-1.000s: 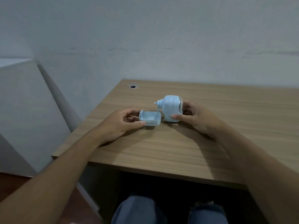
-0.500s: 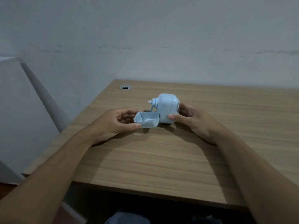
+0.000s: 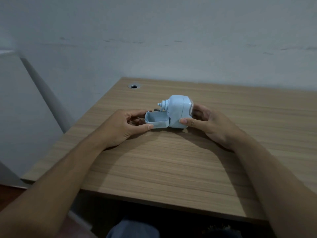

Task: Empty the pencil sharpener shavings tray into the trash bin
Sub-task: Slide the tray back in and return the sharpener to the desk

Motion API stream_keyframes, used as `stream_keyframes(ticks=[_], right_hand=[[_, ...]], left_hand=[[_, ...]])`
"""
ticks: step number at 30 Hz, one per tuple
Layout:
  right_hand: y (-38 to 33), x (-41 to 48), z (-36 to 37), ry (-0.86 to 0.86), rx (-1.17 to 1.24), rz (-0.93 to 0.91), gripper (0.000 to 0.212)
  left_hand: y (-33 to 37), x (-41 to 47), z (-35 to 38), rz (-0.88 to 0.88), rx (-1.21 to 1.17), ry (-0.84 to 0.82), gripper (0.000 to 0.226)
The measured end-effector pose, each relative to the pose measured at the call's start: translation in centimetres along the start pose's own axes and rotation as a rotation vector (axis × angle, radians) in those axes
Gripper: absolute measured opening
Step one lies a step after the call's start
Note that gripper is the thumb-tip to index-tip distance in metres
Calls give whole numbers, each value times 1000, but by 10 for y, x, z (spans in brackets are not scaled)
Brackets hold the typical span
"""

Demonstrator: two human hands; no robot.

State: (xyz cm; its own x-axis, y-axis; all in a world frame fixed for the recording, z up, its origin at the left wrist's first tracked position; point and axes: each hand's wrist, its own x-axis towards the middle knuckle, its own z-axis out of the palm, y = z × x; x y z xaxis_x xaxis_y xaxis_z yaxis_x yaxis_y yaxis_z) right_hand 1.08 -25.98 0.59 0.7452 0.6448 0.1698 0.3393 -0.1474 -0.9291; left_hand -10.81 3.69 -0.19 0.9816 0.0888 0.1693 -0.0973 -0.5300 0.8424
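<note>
A pale blue pencil sharpener [image 3: 177,110] stands on the wooden desk [image 3: 171,160], its crank knob pointing left. My right hand [image 3: 204,122] grips its body from the right, thumb on the front lower edge. The pale blue shavings tray [image 3: 157,120] juts out from the sharpener's left side, its inner end against the body. My left hand [image 3: 123,126] holds the tray's outer end between thumb and fingers. The tray's inside looks bare from here. No trash bin is in view.
The desk runs to a grey wall at the back. A round cable hole [image 3: 134,86] sits at its far left corner. A grey slanted panel [image 3: 25,100] stands left of the desk. My knees [image 3: 133,227] show below the front edge.
The tray's inner end has gone from slightly apart from the sharpener to pressed against its left side. The view has shifted a little; both hands keep their grips.
</note>
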Motion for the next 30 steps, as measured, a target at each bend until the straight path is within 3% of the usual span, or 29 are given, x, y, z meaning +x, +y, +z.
stream_keyframes(ticks=[6,10,12,18,22,26,30], right_hand=[[4,2,5,17,-53,5,57],[5,7,13,13,-95,0,59],[7,11,18,32,-117,-9,59],[7,16,24,73,-220,-15,59],[7,14,27,113,-216,1,70],[6,13,29,127,-138,24,86],[6,13,29,112,-168,13,100]], left_hand=[[2,-1,9,27,59,13,50],[3,4,14,-15,43,-1,98],[6,6,18,-27,76,-28,110],[5,18,23,-37,108,-61,111],[3,21,26,-1,165,60,101],[2,23,28,20,199,225,67],[6,18,29,52,193,214,34]])
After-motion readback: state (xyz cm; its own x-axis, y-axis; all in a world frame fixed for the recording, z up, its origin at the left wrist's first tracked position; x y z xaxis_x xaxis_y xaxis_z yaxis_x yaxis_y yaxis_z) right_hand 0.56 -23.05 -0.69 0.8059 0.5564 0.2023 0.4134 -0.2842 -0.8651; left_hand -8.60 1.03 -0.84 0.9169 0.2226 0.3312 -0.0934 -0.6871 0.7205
